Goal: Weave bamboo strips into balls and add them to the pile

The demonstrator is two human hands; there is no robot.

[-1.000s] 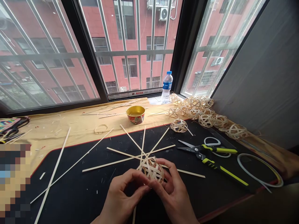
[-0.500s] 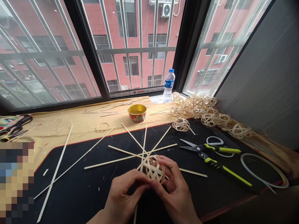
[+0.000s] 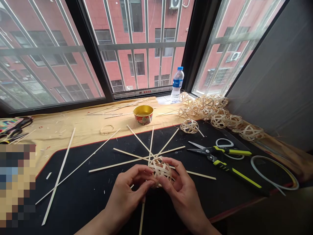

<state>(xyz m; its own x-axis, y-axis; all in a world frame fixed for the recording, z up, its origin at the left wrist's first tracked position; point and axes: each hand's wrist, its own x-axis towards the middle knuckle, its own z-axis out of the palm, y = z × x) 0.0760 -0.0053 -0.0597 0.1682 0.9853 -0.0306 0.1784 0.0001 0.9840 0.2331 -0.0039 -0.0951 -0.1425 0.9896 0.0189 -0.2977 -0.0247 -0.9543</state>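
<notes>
Two bare hands, the left hand (image 3: 127,192) and right hand (image 3: 182,192), curl half closed around a woven bamboo-strip ball (image 3: 160,170) held above a black desk mat (image 3: 73,199), its long strip ends (image 3: 129,160) fanning outward; even fingertip pressure keeps the crossings snug.

Head-worn camera, looking forward and down at hands (image 3: 128,192) (image 3: 183,192)

Looks like a home craft corner in an apartment, not a real workshop: a barred window (image 3: 86,49) looks out on red-brick flats (image 3: 114,19) with AC units (image 3: 234,56), and right under it sit a cloth-covered sill (image 3: 61,119), black desk mat (image 3: 73,156), bamboo strips (image 3: 78,165) and piled woven bamboo balls (image 3: 207,109).
</notes>
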